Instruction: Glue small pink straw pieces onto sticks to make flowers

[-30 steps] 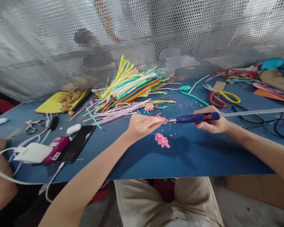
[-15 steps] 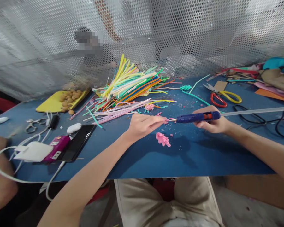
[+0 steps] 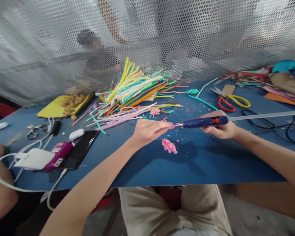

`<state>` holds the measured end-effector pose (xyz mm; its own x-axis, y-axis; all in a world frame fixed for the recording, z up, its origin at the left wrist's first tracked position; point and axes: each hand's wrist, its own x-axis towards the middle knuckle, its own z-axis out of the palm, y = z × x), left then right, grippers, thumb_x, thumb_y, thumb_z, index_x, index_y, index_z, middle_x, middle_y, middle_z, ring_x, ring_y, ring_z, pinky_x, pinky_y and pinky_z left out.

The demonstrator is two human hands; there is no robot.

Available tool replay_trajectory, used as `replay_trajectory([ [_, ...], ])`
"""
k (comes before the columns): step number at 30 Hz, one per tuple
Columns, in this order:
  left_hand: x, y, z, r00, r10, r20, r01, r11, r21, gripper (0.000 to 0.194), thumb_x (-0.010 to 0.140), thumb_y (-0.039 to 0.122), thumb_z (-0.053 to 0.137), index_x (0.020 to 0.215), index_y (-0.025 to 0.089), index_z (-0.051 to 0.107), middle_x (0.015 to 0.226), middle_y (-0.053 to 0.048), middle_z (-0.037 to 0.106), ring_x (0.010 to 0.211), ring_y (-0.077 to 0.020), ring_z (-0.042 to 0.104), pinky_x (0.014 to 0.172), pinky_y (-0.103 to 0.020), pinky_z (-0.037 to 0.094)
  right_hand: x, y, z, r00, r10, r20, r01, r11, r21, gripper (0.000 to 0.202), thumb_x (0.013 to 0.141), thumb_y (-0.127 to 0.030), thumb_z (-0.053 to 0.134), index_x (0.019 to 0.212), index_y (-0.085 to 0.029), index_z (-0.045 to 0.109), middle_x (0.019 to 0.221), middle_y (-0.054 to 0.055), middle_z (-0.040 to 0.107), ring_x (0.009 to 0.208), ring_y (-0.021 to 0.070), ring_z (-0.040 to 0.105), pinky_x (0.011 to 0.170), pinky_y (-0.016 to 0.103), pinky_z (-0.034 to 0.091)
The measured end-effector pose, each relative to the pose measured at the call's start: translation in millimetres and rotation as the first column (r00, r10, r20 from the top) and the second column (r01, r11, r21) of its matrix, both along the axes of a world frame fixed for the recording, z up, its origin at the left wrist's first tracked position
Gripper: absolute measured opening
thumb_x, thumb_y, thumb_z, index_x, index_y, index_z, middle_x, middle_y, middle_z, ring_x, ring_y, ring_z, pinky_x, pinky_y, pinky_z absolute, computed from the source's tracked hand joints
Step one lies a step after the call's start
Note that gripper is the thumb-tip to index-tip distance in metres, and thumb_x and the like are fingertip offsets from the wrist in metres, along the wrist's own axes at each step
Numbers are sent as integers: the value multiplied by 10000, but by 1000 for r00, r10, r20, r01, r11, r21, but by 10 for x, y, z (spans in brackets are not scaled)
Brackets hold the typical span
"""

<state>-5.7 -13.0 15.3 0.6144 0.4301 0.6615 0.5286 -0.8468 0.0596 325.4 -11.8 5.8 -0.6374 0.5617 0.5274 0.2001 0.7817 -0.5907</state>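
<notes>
My right hand point(image 3: 217, 126) is wrapped round a dark blue glue gun point(image 3: 199, 122), with a long clear glue stick point(image 3: 265, 115) running out of its back to the right. The gun's metal tip touches or nearly touches a small pink piece point(image 3: 172, 126) pinched in the fingertips of my left hand point(image 3: 151, 130). Just below those fingertips is a pink flower-like cluster point(image 3: 169, 146). Tiny pink bits lie around it. Behind my left hand sits a paler pink cluster point(image 3: 154, 111).
Colourful fuzzy sticks point(image 3: 137, 88) are heaped at the back. Scissors point(image 3: 227, 98) lie back right, near a black cable point(image 3: 263, 121). At left are a phone point(image 3: 81, 149), a white charger point(image 3: 36, 158), small scissors point(image 3: 35, 129) and brown balls on yellow material point(image 3: 51, 106). Another person's arm point(image 3: 0, 183) rests far left.
</notes>
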Motion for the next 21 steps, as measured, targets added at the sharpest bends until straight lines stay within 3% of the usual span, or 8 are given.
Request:
replay_trajectory([
  [4, 32, 14, 7, 984, -144, 106, 115, 963, 244, 103, 962, 291, 722, 1053, 246, 734, 885, 55, 818, 647, -85, 748, 546, -183, 511, 5, 17, -20, 1000, 15, -21, -14, 1000, 26, 389, 946, -474, 669, 716, -179, 563, 614, -11, 517, 523, 101, 379, 504, 271, 296],
  [8, 21, 17, -5, 987, -133, 91, 108, 965, 240, 119, 968, 277, 713, 1086, 264, 723, 903, 60, 818, 657, -70, 741, 582, -169, 517, 12, 26, -16, 1000, -2, 0, 2, 999, 32, 360, 950, -447, 668, 731, -171, 592, 621, -3, 548, 526, 98, 413, 512, 265, 317],
  [11, 10, 14, -3, 987, -144, 75, 124, 966, 228, 135, 970, 258, 707, 1104, 268, 719, 926, 59, 819, 671, -66, 746, 611, -168, 534, 28, 64, -5, 990, -122, 64, 117, 989, 86, 356, 950, -463, 667, 745, -179, 605, 610, -9, 563, 521, 103, 443, 526, 264, 341],
  [13, 16, 13, 6, 980, -176, 89, 151, 961, 233, 158, 956, 229, 721, 1111, 261, 715, 943, 63, 820, 709, -65, 761, 623, -162, 544, 55, 122, -8, 941, -297, 163, 269, 947, 174, 355, 948, -496, 656, 767, -193, 616, 629, -7, 585, 529, 116, 475, 540, 269, 344],
  [15, 29, 14, 16, 977, -189, 98, 161, 957, 241, 159, 953, 207, 719, 1105, 252, 714, 950, 67, 820, 747, -63, 771, 622, -152, 546, 102, 204, -28, 840, -470, 272, 393, 872, 292, 316, 956, -516, 620, 867, -214, 651, 728, 16, 653, 599, 150, 558, 572, 276, 368],
  [18, 40, 20, 15, 980, -181, 78, 158, 958, 239, 130, 978, 220, 685, 1101, 254, 710, 956, 73, 819, 772, -54, 774, 627, -142, 546, 213, 347, -88, 743, -538, 397, 379, 828, 412, 270, 963, -370, 541, 1167, -225, 642, 1024, 85, 721, 871, 236, 660, 734, 331, 474],
  [21, 27, 20, -8, 990, -138, 25, 131, 973, 189, 115, 1009, 278, 648, 1096, 264, 723, 952, 57, 820, 754, -57, 768, 670, -152, 558, 336, 460, -146, 651, -581, 490, 377, 806, 456, 528, 835, -192, 512, 1360, -169, 561, 1178, 161, 656, 1075, 339, 607, 921, 500, 481],
])
